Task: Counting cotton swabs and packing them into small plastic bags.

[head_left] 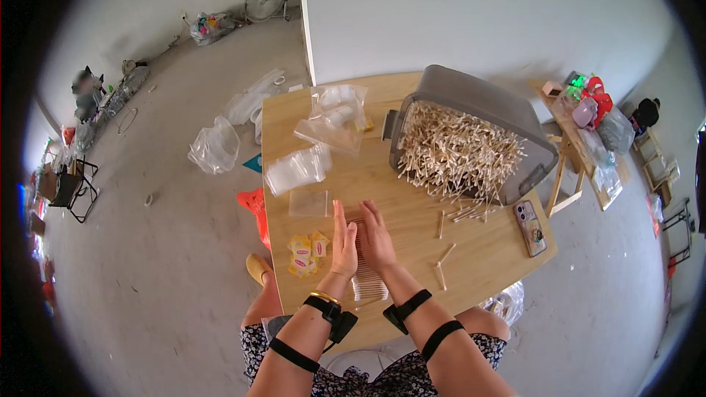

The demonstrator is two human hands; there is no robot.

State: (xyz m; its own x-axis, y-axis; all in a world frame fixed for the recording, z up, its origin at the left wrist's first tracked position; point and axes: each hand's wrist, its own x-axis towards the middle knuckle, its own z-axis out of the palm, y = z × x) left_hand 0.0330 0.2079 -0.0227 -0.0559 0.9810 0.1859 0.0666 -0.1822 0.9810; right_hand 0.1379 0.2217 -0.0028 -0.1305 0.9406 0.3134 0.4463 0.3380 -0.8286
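Swabs (456,143) in bin (478,87) on table (412,231)

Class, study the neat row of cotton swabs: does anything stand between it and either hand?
Nothing visible does. The left hand and the right hand are right at the row of cotton swabs, partly hiding it; exact contact is unclear. The yellow packets lie left of the left hand.

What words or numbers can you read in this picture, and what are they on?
None can be read clearly.
Small yellow-and-white cards: red marks, too small to read.
Back of the phone: any marks are too small to make out.
Gray plastic bin: no writing that I can make out.
Row of cotton swabs between the left hand and right hand: no writing visible.
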